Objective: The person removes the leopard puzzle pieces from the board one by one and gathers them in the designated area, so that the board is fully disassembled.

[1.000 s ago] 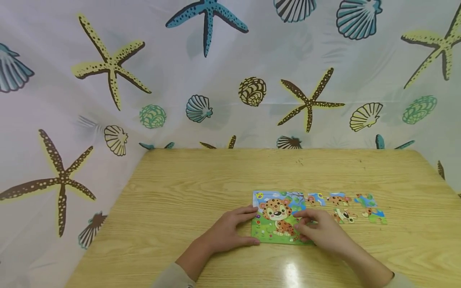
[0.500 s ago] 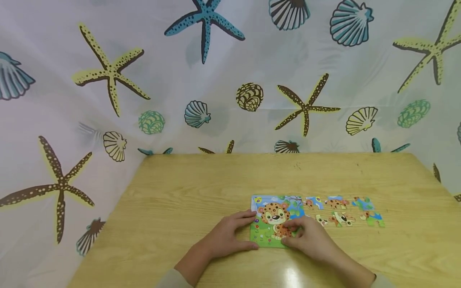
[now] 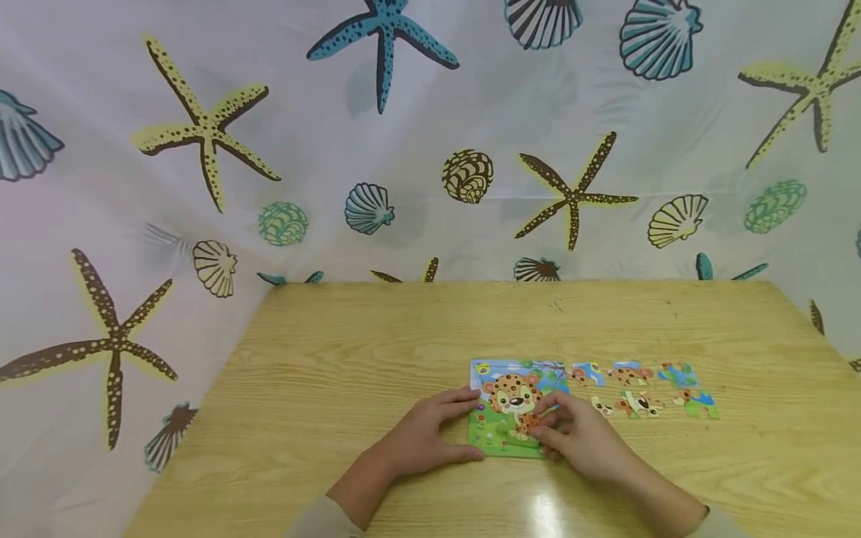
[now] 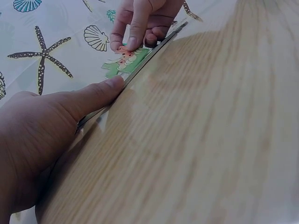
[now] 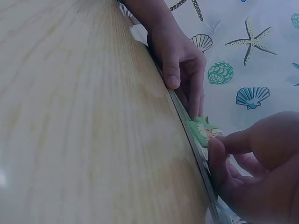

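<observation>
Puzzle board [image 3: 511, 407] with the leopard picture lies flat on the wooden counter [image 3: 377, 351], toward the person's edge and a bit right of centre. Left hand [image 3: 424, 433] sits at the board's left edge: thumb along the near-left corner, fingers laid against the left side, nearly straight, steadying it rather than wrapping round it. Left wrist view shows the thumb tip butted against the board's thin edge [image 4: 140, 70]. Right hand [image 3: 581, 441] covers the board's near-right corner, fingers curled and its grip pinched on a puzzle piece [image 4: 125, 58], green and orange print, held against the board's surface. Right wrist view shows the same piece [image 5: 205, 132] under the fingertips [image 5: 219, 149], green corner sticking out past them. Can't tell whether the piece is seated in the board or only lying on top. Loose pieces [image 3: 639, 388] lie on the counter just right of the board, in two rough rows, not touching the board as far as I can see; the ones farthest from the board show blue and green. Glare spot on the counter nearer the person than the board, between the two forearms. Behind the counter and along its left side hangs a white curtain [image 3: 202, 149] printed with starfish and shells.
</observation>
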`<act>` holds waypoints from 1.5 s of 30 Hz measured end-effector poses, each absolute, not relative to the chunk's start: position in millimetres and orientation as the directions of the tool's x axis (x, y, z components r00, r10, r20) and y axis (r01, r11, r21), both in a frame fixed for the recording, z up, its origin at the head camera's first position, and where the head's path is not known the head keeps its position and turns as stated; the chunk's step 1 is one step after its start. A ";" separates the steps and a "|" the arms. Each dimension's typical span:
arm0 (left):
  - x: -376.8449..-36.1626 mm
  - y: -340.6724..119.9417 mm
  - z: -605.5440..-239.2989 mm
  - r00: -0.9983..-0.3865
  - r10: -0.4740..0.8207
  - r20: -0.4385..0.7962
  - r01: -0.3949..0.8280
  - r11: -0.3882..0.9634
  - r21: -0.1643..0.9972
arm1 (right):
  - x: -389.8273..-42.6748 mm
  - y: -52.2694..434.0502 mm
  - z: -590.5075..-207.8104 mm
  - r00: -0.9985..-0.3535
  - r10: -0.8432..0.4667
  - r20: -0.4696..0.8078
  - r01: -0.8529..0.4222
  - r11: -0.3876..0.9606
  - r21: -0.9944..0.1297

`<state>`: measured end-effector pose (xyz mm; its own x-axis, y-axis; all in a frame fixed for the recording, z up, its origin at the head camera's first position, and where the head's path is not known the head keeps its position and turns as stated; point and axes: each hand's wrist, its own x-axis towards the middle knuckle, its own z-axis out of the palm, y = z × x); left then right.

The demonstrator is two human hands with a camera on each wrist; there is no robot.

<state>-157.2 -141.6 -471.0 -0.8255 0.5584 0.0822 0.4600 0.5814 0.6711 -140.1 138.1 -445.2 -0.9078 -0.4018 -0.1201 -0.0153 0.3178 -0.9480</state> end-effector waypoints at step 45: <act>-155.3 -143.5 -468.9 -0.820 0.567 0.083 0.471 0.585 0.660 | -119.2 279.3 -443.6 -0.945 -0.139 -0.297 0.187 0.516 -0.836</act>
